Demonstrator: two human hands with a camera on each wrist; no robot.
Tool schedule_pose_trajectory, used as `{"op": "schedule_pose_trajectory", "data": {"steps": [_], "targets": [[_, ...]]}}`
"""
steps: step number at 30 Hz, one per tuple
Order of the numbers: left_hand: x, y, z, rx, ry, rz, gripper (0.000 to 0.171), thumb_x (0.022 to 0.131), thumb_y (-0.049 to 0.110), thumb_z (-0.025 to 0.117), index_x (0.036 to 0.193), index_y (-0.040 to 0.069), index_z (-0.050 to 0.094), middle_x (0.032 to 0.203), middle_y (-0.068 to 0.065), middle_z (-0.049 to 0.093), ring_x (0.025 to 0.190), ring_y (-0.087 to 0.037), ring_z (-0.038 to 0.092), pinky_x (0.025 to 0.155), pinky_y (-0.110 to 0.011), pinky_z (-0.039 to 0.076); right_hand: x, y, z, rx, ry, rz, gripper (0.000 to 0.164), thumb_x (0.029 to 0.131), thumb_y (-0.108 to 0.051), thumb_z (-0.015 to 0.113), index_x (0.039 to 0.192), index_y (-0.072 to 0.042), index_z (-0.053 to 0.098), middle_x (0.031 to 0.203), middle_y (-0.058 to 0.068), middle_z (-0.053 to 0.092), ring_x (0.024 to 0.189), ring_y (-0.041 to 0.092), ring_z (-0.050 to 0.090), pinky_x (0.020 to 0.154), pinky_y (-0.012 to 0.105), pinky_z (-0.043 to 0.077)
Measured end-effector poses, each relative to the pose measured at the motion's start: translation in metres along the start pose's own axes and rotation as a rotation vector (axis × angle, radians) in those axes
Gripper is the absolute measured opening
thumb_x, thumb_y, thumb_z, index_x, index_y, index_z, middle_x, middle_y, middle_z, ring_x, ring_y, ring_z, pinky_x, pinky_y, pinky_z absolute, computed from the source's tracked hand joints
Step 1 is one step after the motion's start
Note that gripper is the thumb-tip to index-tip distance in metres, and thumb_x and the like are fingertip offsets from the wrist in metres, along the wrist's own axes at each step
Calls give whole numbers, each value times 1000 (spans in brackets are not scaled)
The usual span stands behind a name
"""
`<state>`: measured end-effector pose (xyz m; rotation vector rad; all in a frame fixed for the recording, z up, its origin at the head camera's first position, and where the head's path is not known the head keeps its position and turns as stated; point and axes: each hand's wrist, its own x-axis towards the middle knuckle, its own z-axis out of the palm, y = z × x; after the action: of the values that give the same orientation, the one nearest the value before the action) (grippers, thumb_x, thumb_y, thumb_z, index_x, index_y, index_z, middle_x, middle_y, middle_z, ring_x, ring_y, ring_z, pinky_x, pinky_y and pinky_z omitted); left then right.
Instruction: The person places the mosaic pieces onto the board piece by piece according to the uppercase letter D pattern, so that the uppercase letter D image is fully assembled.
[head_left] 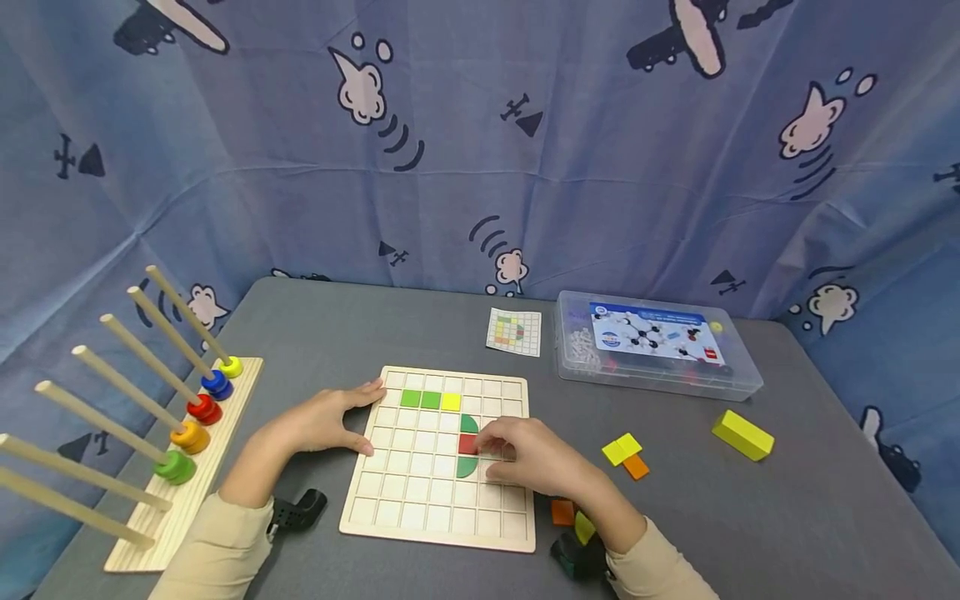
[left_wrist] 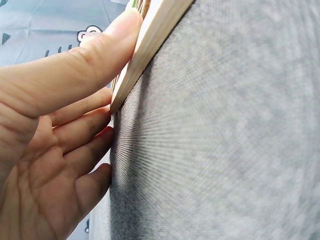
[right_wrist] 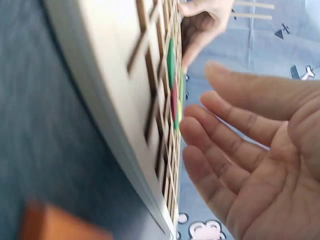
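Observation:
A wooden grid board (head_left: 437, 541) lies on the table. Thumb and fingertips of my left hand (head_left: 326, 419) rest against its left edge near the far corner; the left wrist view has the thumb (left_wrist: 95, 60) on the board's side. Two green squares (head_left: 431, 400) and a yellow square (head_left: 451, 402) sit in a row on the grid. Farther right, a red square (head_left: 467, 444) lies between two green rounded pieces (head_left: 467, 467). Over these hovers my right hand (head_left: 536, 454), its fingers loosely bent. Nothing shows between them in the right wrist view.
A pegged stacker with colored rings (head_left: 243, 392) stands left. Behind the board are a pattern card (head_left: 525, 332) and a clear plastic box (head_left: 660, 385). Yellow squares (head_left: 621, 449), orange squares (head_left: 562, 512), a yellow-green piece (head_left: 584, 527) and a yellow block (head_left: 742, 434) lie right.

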<state>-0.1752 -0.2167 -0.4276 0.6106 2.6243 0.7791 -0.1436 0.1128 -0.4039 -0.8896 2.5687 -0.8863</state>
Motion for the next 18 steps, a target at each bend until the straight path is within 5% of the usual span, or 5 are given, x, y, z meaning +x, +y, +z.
{"op": "schedule_pose_trajectory", "data": {"steps": [18], "targets": [[1,0,0,-12,-6,0,95,70,45,78,146,8,37,154,-12,26,141,-38,23,109,-57,26,-67,23,-32,-36,-98,159,37,80,-24,76,113,-10,66,101,-5,63,91,14,58,79,31,51]]}}
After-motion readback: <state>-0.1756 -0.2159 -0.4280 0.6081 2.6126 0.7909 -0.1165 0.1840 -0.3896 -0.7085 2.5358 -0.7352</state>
